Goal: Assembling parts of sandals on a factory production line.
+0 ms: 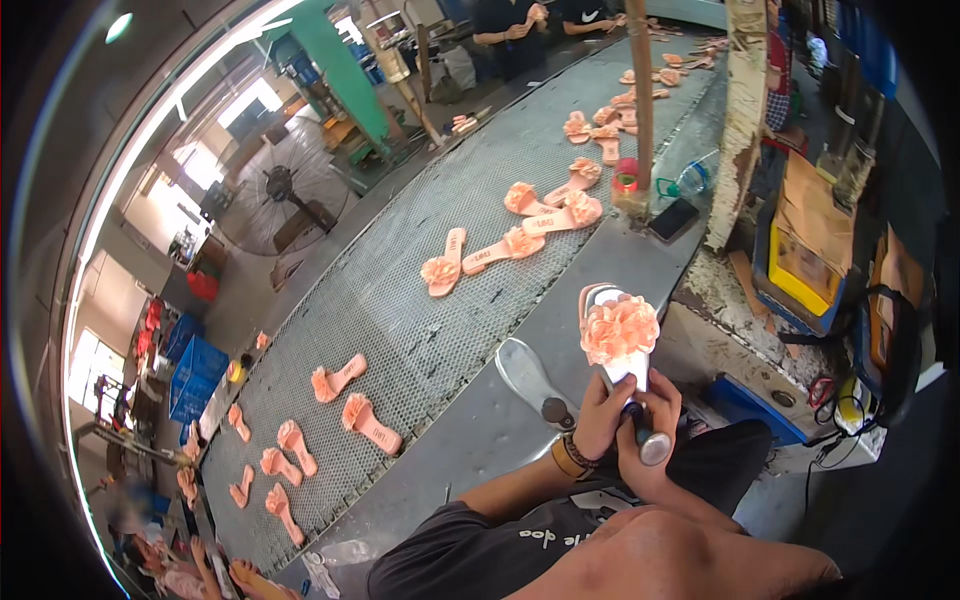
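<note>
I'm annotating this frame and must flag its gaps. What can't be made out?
Head view:
- Middle of the round-ended tool: covered by the left hand and right hand.
- Held slipper's insole under the flower: hidden by petals.
- Slippers farthest along the mesh belt: too small.
- Co-workers' heads: cut off by the top edge.

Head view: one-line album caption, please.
Left hand and right hand hold a peach flower slide sandal beside a mesh conveyor belt carrying similar sandals.

Flowered peach sandal (pixel 620 330) in two-handed grip (pixel 598 418)
</note>
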Motion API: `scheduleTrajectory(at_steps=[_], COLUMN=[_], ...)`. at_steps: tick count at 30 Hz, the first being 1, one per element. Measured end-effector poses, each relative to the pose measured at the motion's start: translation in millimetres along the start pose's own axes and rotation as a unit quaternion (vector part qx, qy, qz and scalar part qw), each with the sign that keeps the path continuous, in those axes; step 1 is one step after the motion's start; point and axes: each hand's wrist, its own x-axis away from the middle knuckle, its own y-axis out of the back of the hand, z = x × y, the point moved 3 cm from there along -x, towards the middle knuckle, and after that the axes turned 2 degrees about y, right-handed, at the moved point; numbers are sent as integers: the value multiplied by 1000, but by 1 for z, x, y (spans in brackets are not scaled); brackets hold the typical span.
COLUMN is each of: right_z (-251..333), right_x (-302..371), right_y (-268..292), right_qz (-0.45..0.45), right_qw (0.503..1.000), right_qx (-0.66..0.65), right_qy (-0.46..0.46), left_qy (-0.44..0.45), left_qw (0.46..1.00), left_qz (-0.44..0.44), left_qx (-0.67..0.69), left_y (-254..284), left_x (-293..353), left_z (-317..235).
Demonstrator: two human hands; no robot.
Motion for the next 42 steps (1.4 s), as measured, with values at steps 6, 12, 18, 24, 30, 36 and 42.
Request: scheduleTrajectory(at_steps=[6,12,18,24,30,36,42], right_z=[-22,-52,-55,-20,19,20,-26], right_x=[20,40,6,-54,-87,-79,-81], right_y=[41,64,85,55,-3,-2,39], right_qz=[93,108,-3,-17,-9,-39,-126], right_qw=[985,980,957,738,552,596,809], right_qx=[108,39,-133,-557,-739,-691,-418], right_qy=[-93,-163,-259,-379,-385,-408,-393], left_qy=[12,-16,-142,-267,-349,-367,-353], left_qw=[996,993,900,863,830,799,790], left_qz=[88,111,273,116,54,107,91], left_qx=[13,-23,-309,-414,-431,-465,-493], left_y=[-20,-34,-57,-47,-56,-52,-16], left_x=[-8,5,-23,-47,-75,-73,-61], left_z=[5,38,-24,-115,-126,-121,-115])
